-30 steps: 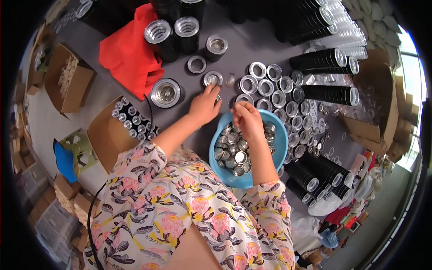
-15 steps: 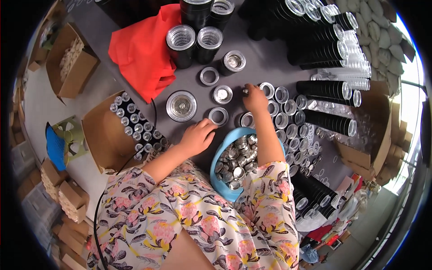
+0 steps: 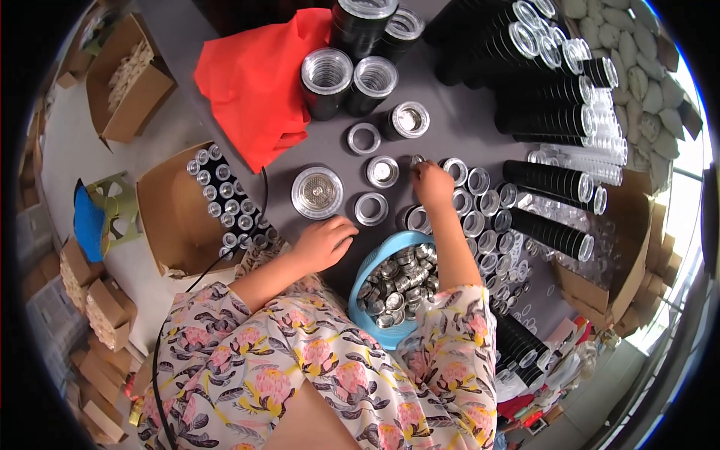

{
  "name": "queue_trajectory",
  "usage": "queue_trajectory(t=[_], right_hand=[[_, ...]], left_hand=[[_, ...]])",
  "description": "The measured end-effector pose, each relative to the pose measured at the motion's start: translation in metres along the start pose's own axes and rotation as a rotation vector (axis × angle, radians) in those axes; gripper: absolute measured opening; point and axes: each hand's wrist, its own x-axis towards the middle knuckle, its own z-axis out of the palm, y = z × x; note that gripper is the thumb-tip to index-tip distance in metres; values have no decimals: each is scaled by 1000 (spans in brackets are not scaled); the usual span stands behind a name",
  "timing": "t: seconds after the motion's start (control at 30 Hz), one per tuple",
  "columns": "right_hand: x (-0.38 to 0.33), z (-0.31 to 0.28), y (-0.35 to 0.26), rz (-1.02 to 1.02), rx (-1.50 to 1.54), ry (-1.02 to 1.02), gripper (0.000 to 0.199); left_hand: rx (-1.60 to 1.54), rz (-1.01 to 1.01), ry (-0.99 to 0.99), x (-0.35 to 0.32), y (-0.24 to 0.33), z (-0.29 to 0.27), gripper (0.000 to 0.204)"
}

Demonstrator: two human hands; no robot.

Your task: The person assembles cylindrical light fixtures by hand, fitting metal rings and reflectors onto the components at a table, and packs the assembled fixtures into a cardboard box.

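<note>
My right hand (image 3: pixel 433 184) pinches a small silver metal cap (image 3: pixel 417 160) at its fingertips, over the table just left of the cluster of rings. My left hand (image 3: pixel 325 241) rests at the table's near edge, fingers loosely bent and nothing seen in them. Close to it lie a large round metal mesh disc (image 3: pixel 316 192) with a clear rim and a clear ring (image 3: pixel 370 209). Between the hands is a ring with a silver centre (image 3: pixel 382 172). Farther back are another clear ring (image 3: pixel 364 139) and a short black cup (image 3: pixel 409 119) with a silver piece inside.
A blue basin (image 3: pixel 358 289) full of silver metal caps sits at my lap. Stacks of black cups (image 3: pixel 325 81) stand beside a red cloth (image 3: pixel 259 82). Many clear rings (image 3: pixel 478 180) and rows of black stacks (image 3: pixel 550 186) fill the right side. Cardboard boxes (image 3: pixel 169 210) flank the table.
My left hand has drawn back from the clear ring toward the table's near edge. The right hand still pinches the metal cap, and the whole view has shifted slightly.
</note>
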Motion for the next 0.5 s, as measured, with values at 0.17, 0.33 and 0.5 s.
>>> queue_trajectory(t=[0.17,0.33,0.5], right_hand=[[14,-15,-75,-250,430,263,12],[44,18,-71,-326,125,139,14],[46,16,-74,-380,68,2,16]], left_hand=[[-15,-65,-5,-6,2,-3,17],[-37,-11,3,-9,5,2,14],[-59,-65,41,-21,-3,-2,14]])
